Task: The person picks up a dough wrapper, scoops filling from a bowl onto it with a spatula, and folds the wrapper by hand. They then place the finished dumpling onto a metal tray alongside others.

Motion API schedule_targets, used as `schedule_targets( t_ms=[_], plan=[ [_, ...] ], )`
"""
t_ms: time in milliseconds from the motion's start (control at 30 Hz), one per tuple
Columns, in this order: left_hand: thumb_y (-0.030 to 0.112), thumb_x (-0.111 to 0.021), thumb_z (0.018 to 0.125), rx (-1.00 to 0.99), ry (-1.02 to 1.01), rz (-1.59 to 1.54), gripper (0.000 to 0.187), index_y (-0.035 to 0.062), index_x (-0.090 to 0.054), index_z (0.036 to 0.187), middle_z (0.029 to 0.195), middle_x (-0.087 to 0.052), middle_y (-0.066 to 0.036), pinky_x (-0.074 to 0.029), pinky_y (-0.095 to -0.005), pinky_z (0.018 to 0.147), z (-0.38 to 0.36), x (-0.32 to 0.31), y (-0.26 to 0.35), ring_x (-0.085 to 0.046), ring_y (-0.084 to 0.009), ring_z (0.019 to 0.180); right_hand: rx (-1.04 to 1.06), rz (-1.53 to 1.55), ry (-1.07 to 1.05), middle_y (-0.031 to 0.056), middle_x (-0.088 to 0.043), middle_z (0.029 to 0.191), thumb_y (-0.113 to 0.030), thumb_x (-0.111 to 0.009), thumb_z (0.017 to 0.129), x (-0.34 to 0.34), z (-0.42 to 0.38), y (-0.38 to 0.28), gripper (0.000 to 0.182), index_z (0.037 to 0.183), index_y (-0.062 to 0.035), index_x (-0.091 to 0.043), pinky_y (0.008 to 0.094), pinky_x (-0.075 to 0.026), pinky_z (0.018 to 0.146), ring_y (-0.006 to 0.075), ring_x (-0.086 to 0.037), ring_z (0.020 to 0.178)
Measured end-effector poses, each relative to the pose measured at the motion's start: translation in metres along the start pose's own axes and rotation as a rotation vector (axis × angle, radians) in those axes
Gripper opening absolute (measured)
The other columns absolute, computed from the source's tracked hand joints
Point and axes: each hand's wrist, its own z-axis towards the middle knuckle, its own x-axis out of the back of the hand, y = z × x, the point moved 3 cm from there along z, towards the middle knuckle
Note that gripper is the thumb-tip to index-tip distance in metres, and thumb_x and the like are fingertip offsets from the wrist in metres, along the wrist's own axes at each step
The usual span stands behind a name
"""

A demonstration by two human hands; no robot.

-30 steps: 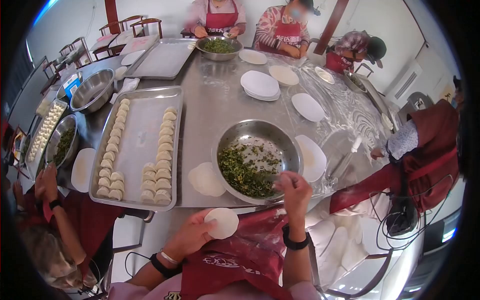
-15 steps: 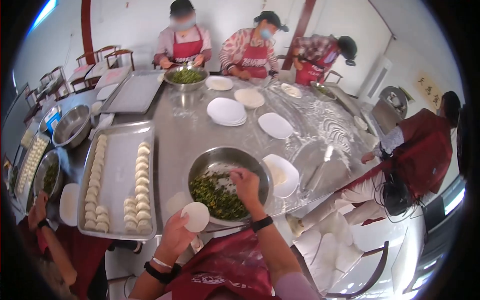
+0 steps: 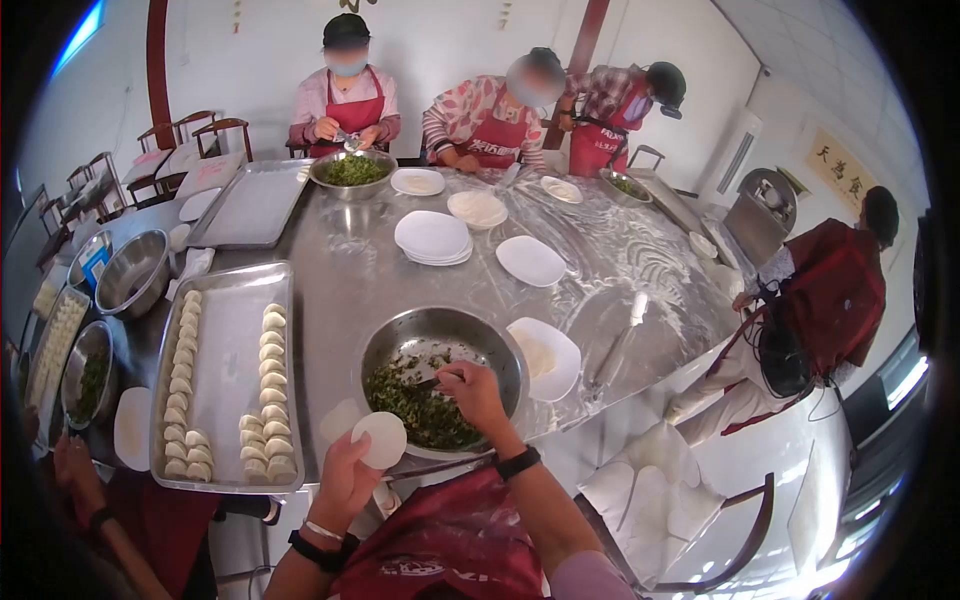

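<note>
My left hand (image 3: 343, 480) holds a round white dumpling wrapper (image 3: 380, 440) by its edge, just left of a big steel bowl (image 3: 497, 343). Chopped green filling (image 3: 425, 412) with small yellow bits fills the near left part of this bowl. Over it, my right hand (image 3: 474, 398) is closed on a thin utensil, seemingly a spoon (image 3: 428, 384), whose tip is in or over the filling. To the left, a metal tray (image 3: 228, 380) carries rows of folded dumplings (image 3: 272, 362) along both long sides.
Behind the bowl stand stacked white plates (image 3: 432, 236), and a plate with wrappers (image 3: 548, 372) sits at its right. A rolling pin (image 3: 638, 308) lies on the floury steel table (image 3: 340, 270). Co-workers sit opposite; another person's hand (image 3: 75, 468) is at far left. A chair (image 3: 650, 500) stands right.
My right hand has shifted slightly within the bowl, and the utensil now shows. The wrapper stays in my left hand. The view has tilted up a little; the person at right has turned away.
</note>
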Motion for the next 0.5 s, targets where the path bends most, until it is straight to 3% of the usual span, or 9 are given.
schedule_targets(
  t_ms=[167,500],
  plan=[
    [0.014,-0.054,0.097,0.000,0.012,0.010,0.043,-0.0067,-0.046,0.134,0.130,-0.059,-0.017,-0.046,-0.0422,0.106,0.002,0.004,-0.002,-0.058,-0.0284,0.121,-0.179,0.087,0.072,0.0136,-0.072,0.080,-0.010,-0.063,0.093,-0.003,-0.008,-0.016,0.019,0.096,0.0075,-0.068,0.0275,-0.058,0.057,0.0190,-0.073,0.069],
    [0.016,-0.055,0.098,0.003,0.022,0.015,0.043,-0.0070,-0.046,0.134,0.130,-0.059,-0.016,-0.047,-0.0409,0.105,0.003,0.006,-0.005,-0.059,-0.0274,0.120,-0.385,0.402,0.187,0.0227,-0.067,0.087,-0.005,-0.058,0.093,-0.011,-0.008,0.000,0.021,0.102,0.0149,-0.058,0.0345,-0.063,0.057,0.0301,-0.073,0.068]
  ],
)
